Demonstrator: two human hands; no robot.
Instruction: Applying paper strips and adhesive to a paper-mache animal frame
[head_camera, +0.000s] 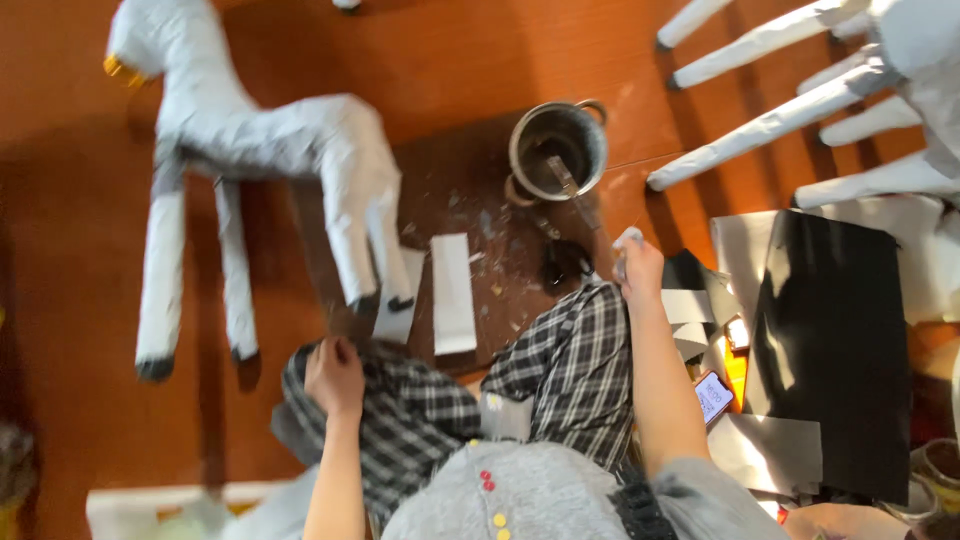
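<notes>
Head view looks straight down at a person sitting on an orange-brown floor (440, 60), legs in checked trousers (570, 370). Their right hand (638, 262) is raised over the right knee with its fingers (628, 240) closed round something small and pale, perhaps a scrap of paper; blur hides what it is. Just beyond those fingers a brush handle (570, 185) slants out of a metal pot (557, 150), which stands on a dark, paste-spattered board (470, 190). A pair of black scissors (565, 262) lies on the board just left of the right-hand fingers. The left hand (334, 375) rests on the left knee, fingers curled loosely and holding nothing that shows. Ahead of it lie two white paper strips (452, 292), and beyond them stands a paper-covered horse figure (255, 135), its rear legs touching the board. Right of the right hand lie a black paper sheet (835, 350), grey paper pieces (690, 305) and a phone (713, 396); white paper-wrapped legs (770, 120) of another figure reach in farther off.
</notes>
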